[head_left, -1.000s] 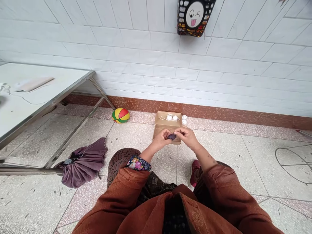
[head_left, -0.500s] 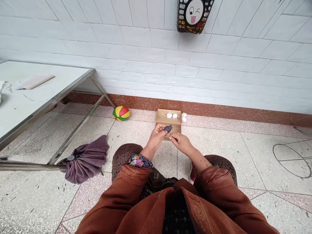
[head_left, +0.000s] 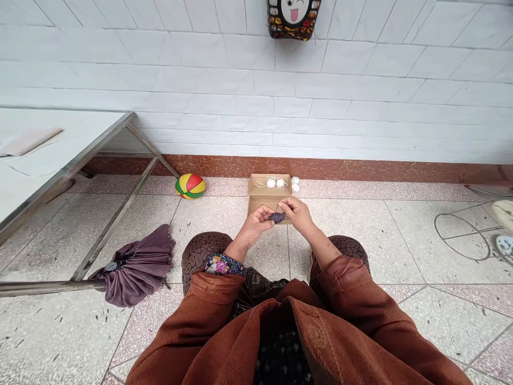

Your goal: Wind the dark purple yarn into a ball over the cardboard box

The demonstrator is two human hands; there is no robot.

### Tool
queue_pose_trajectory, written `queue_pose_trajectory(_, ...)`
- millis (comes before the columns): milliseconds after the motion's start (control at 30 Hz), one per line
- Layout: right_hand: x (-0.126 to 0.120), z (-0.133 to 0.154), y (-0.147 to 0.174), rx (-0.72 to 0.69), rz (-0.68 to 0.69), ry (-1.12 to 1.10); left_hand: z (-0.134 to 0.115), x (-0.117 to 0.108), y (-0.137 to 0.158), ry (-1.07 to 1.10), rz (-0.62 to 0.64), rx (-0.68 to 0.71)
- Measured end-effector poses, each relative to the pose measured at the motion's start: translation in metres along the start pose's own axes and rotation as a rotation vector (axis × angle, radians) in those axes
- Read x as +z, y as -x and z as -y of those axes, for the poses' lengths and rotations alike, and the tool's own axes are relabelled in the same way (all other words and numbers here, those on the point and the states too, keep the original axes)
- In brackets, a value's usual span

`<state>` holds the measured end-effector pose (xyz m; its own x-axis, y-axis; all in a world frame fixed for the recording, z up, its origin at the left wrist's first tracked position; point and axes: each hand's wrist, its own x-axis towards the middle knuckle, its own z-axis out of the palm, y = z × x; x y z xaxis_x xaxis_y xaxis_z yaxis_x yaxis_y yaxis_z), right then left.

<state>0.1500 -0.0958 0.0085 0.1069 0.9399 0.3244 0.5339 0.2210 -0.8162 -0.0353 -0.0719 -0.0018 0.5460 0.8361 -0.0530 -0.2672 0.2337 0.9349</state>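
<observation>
A small wound bundle of dark purple yarn point(head_left: 277, 217) is pinched at its left side by the fingertips of my left hand point(head_left: 252, 224). My right hand point(head_left: 298, 216) is at the bundle's upper right, thumb and forefinger pressed together on what looks like a thin strand of the yarn. Beneath both hands lies an open cardboard box point(head_left: 256, 202) on the floor, partly covered by them. White balls of string point(head_left: 271, 182) rest on its raised far flap, and more white balls point(head_left: 295, 184) sit just right of it.
A striped ball point(head_left: 190, 186) lies near the wall, left of the box. A metal-framed table point(head_left: 100, 133) stands at the left, with a folded purple umbrella point(head_left: 138, 267) by its leg. A wire ring stand point(head_left: 460, 235) is at the right. A black basket point(head_left: 294, 27) hangs above.
My right hand has moved up from below the yarn bundle to its upper right side. The bundle has turned to lie more level. The view has shifted slightly right.
</observation>
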Motion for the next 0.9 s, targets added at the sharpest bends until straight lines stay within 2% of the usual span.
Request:
queue_pose_trajectory(100, 0.013, -0.006, 0.014, 0.119, 0.067, -0.02, -0.001, 0.001, 0.001, 0.173, -0.114, 0.007)
queue_pose_trajectory(233, 0.02, 0.0, 0.04, 0.01, 0.193, 0.055, 0.001, 0.001, -0.001, 0.248, -0.168, -0.009)
queue_pose_trajectory(400, 0.012, 0.015, 0.061, -0.168, 0.239, 0.243, 0.008, 0.004, -0.002, 0.049, -0.233, 0.012)
queue_pose_trajectory(567, 0.003, 0.024, 0.055, -0.246, 0.234, 0.288, 0.01, 0.004, -0.003, -0.118, -0.115, -0.012)
queue_pose_trajectory(733, -0.003, 0.013, 0.024, -0.14, 0.158, 0.211, 0.006, 0.002, 0.0, -0.143, -0.038, -0.035)
queue_pose_trajectory(900, 0.004, -0.012, 0.01, 0.054, 0.053, 0.068, 0.004, 0.006, 0.004, 0.12, -0.041, -0.135)
